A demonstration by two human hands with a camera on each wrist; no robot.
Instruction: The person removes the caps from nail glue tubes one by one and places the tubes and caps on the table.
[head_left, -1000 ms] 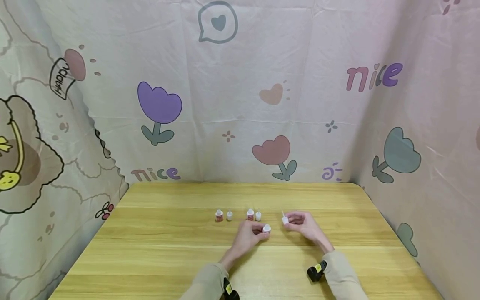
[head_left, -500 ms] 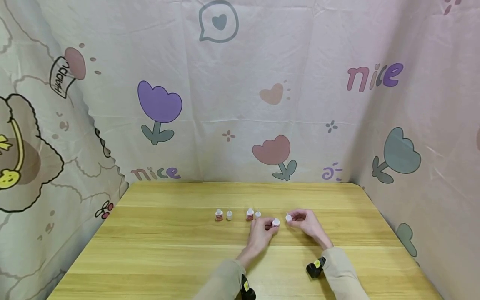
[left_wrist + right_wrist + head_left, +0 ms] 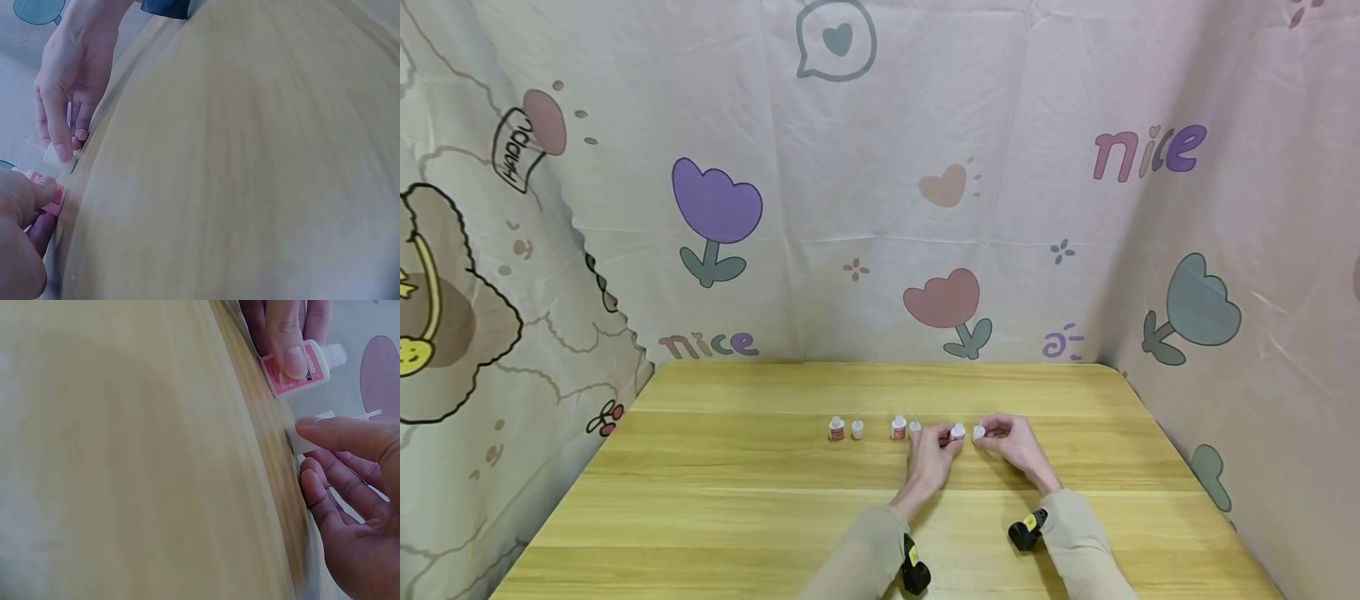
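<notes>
My left hand (image 3: 929, 458) pinches a small white bottle (image 3: 957, 432) with a pink-red label between thumb and fingers. The bottle stands upright with its narrow white neck uncovered, as the right wrist view shows; whether its base touches the table I cannot tell. Just to its right, my right hand (image 3: 1021, 443) pinches a white brush cap (image 3: 304, 439) by its sides. A thin pale stem (image 3: 374, 414) points up from that cap. Bottle and cap are close together but apart. In the left wrist view the right hand's fingers partly cover the cap.
Left of my hands, a row on the wooden table (image 3: 737, 500) holds a labelled bottle (image 3: 837, 430) beside a stemmed cap (image 3: 857, 430), then another bottle (image 3: 898, 428) and cap (image 3: 915, 427). The left hand is near this last cap. A printed curtain (image 3: 850, 208) hangs behind.
My left hand has moved right and away from me with the bottle, closing the distance to the cap. The right hand has shifted slightly away with the cap.
</notes>
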